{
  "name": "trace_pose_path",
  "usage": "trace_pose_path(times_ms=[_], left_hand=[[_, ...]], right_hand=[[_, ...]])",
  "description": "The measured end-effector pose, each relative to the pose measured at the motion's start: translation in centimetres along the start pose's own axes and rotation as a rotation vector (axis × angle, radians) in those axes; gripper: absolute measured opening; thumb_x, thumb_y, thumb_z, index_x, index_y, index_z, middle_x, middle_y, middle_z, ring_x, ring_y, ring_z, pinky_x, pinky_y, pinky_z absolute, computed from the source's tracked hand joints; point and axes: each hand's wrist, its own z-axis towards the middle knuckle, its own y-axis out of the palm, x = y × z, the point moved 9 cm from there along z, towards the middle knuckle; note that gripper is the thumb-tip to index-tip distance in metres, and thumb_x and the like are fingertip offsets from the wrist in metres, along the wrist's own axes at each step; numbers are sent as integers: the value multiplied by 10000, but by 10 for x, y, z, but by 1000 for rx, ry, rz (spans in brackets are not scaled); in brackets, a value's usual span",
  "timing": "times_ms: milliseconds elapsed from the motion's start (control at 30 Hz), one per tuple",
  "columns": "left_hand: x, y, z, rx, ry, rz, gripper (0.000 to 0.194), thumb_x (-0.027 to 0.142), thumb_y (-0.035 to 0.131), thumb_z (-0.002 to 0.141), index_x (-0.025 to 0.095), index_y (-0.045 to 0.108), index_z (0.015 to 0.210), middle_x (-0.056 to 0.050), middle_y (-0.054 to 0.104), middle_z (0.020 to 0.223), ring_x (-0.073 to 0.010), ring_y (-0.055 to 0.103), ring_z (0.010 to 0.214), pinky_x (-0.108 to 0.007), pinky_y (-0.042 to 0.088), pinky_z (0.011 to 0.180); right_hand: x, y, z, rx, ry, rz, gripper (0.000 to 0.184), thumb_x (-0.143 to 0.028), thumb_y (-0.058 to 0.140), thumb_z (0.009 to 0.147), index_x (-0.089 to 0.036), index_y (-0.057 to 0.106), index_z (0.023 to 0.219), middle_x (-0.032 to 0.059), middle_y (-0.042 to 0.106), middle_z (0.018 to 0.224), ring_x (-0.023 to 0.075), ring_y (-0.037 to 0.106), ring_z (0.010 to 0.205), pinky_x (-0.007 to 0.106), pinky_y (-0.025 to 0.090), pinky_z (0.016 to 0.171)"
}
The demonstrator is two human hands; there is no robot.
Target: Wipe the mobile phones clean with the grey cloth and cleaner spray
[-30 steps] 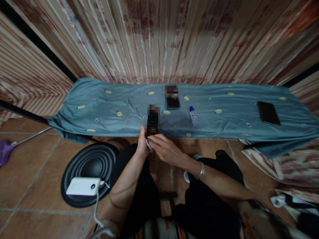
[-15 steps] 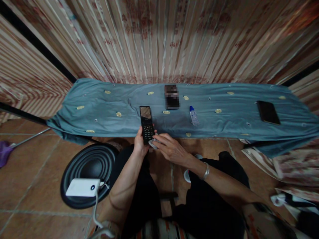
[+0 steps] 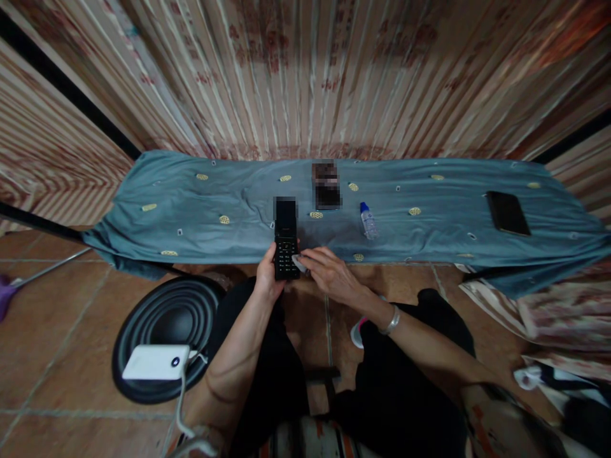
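An opened black flip phone (image 3: 286, 248) is gripped in my left hand (image 3: 268, 277), its keypad facing me and its screen upward at the far end. My right hand (image 3: 334, 277) pinches a small whitish wad, like a cloth or tissue (image 3: 300, 264), against the right side of the keypad. Beyond the phone, on the blue-green cloth (image 3: 248, 197), lies a dark, partly blurred-out object (image 3: 327, 186). To its right rests a small clear bottle with a blue cap (image 3: 368, 221).
A black flat case or tablet (image 3: 508, 213) lies at the cloth's right end. On the tiled floor at left, a white power bank (image 3: 156, 362) with a cable rests on a black ringed round object (image 3: 176, 305). Striped curtains (image 3: 305, 76) hang behind.
The phone has turned more upright and shifted slightly right in my left hand. My right hand has moved the wad from the phone's lower edge up along the keypad's right side.
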Motion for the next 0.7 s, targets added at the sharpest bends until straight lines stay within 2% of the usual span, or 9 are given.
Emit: trace_pose_path(times_ms=[167, 300, 433, 567, 700], left_hand=[[-5, 2, 0, -31, -18, 24, 370, 335, 464, 939, 69, 718, 979, -130, 745, 853, -222, 711, 876, -338, 567, 816], [-5, 0, 1, -28, 39, 56, 334, 325, 500, 917, 69, 714, 922, -120, 741, 836, -199, 705, 828, -308, 560, 776], [-4, -3, 3, -46, 112, 87, 258, 333, 638, 828, 98, 712, 904, -78, 739, 839, -156, 687, 765, -245, 527, 717], [-5, -7, 4, -15, 136, 78, 233, 325, 715, 764, 112, 704, 856, -33, 725, 789, -106, 644, 668, -207, 491, 667], [-10, -7, 2, 34, 85, 43, 244, 356, 691, 805, 115, 682, 768, -9, 685, 680, -93, 612, 589, -205, 467, 609]], right_hand=[[8, 1, 3, -13, 60, 15, 366, -88, 413, 954, -170, 665, 1207, 118, 683, 1153, 235, 572, 1028, 416, 555, 907], [4, 1, 6, -1, 58, 4, 350, -87, 418, 950, -160, 685, 1164, 118, 688, 1110, 234, 564, 984, 402, 554, 890], [-2, 3, 10, -19, 45, -3, 340, -98, 412, 959, -150, 684, 1155, 124, 680, 1101, 235, 549, 995, 396, 549, 897], [-9, 6, 15, -38, 30, -18, 347, -97, 400, 963, -162, 682, 1154, 122, 671, 1106, 239, 543, 1009, 409, 540, 914], [-14, 7, 21, -38, 7, -18, 348, -97, 400, 965, -147, 677, 1169, 136, 664, 1121, 245, 543, 1024, 414, 533, 924]])
